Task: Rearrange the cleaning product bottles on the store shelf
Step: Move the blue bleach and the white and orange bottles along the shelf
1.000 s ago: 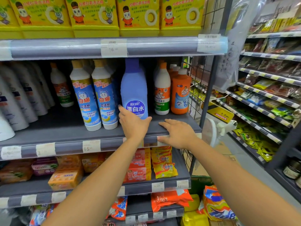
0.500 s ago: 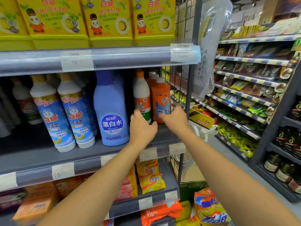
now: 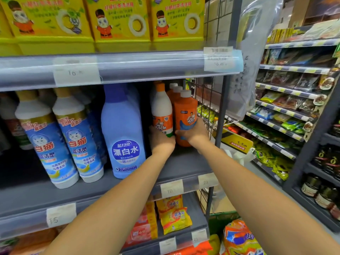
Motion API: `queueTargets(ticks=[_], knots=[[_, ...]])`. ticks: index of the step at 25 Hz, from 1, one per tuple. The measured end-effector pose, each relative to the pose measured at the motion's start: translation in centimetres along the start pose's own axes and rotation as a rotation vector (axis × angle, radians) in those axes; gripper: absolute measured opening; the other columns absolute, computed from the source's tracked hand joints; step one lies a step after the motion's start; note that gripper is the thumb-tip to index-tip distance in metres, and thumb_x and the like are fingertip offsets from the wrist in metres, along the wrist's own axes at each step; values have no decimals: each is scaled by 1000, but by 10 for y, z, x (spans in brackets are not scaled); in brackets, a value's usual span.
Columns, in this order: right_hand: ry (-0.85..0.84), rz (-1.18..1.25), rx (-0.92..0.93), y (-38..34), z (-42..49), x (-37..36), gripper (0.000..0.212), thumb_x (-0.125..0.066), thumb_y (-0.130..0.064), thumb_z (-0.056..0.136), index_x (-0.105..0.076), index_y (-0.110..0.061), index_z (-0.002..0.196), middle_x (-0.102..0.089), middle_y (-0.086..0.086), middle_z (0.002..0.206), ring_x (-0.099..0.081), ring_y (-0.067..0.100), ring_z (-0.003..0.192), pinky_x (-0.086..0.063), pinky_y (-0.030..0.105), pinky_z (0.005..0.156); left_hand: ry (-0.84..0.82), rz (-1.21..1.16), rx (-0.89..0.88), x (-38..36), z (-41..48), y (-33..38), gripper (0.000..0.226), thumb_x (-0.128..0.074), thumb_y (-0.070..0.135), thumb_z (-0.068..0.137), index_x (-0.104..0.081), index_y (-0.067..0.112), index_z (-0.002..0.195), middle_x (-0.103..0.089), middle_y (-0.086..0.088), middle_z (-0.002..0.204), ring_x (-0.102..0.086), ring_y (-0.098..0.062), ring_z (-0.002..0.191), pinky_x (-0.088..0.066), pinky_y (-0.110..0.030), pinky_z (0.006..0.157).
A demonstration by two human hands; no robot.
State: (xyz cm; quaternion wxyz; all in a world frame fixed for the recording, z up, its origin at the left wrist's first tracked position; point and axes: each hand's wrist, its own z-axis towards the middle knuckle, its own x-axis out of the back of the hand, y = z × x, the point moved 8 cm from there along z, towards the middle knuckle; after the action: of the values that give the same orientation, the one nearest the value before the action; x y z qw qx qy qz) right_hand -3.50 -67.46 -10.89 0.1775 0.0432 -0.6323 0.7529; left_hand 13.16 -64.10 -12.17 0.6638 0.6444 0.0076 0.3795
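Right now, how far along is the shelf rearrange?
Done: nothing clearly; the blue bleach bottle and two cat-label bottles stand at the shelf front. In hand: left hand on the white bottle, right hand wrapped round the front orange bottle, both standing on the shelf. Left: moving these two, then the orange ones behind.

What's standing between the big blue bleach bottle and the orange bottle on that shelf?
In the head view, one white bottle stands between the bleach bottle and the orange bottle, with the left hand on its base.
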Motion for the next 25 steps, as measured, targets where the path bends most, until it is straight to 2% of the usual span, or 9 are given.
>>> queueTargets(ticks=[2,4,8,12,15,17,19,22,25], knots=[[18,24,8,2,3,-2,67,-89,-23,57,-51,-21,111,-64,4,115,-60,22,101,-49,36,82,15,-31,-3,-3,3,1,73,-73,27,77,-35,8,136,-54,-17,133,-55,-36,119,-49,-45,95],[49,29,11,1,3,-1,72,-89,-23,57,-50,-18,117,-64,5,116,-59,20,100,-47,34,83,29,-86,-4,-4,6,1,71,-75,27,75,-39,10,134,-57,-16,131,-58,-36,116,-50,-43,93],[96,36,32,-4,-3,7,76,-89,-23,55,-49,-16,120,-63,7,116,-59,23,104,-48,34,83,8,-203,38,-4,7,2,67,-78,17,63,-51,14,125,-64,-10,121,-63,-30,106,-53,-44,92],[148,31,149,-19,-27,28,79,-90,-24,54,-50,-15,121,-65,6,115,-60,19,101,-49,34,82,-10,-116,-84,8,-5,20,51,-73,21,62,-57,17,110,-67,-6,105,-63,-24,90,-51,-30,77],[163,26,237,-32,-52,47,79,-91,-24,54,-51,-13,122,-66,6,115,-60,16,98,-49,30,82,-28,-190,-210,25,-28,30,59,-80,16,59,-56,15,113,-68,-8,108,-64,-26,98,-54,-36,86],[159,31,225,-36,-71,57,81,-91,-25,53,-51,-15,123,-65,4,115,-59,14,97,-49,30,81,-27,-293,-247,41,-50,31,70,-87,14,55,-55,13,117,-68,-7,112,-63,-24,103,-52,-35,89],[162,44,228,-39,-93,67,79,-90,-25,54,-52,-15,122,-65,2,114,-60,13,97,-50,29,82,-40,-299,-242,54,-73,29,75,-91,18,52,-55,14,118,-68,-3,109,-64,-21,101,-52,-33,84],[153,27,239,-42,-131,76,77,-90,-28,54,-51,-16,119,-62,-5,105,-60,9,92,-49,20,76,-58,-215,-272,77,-108,26,76,-91,27,49,-56,18,115,-68,1,107,-62,-14,93,-49,-29,77],[109,78,217,-40,-173,77,81,-91,-32,52,-47,-18,119,-60,-9,103,-61,7,91,-52,27,79,-80,-191,-285,108,-145,13,73,-91,32,47,-58,23,111,-64,8,98,-60,-10,87,-46,-24,72]])
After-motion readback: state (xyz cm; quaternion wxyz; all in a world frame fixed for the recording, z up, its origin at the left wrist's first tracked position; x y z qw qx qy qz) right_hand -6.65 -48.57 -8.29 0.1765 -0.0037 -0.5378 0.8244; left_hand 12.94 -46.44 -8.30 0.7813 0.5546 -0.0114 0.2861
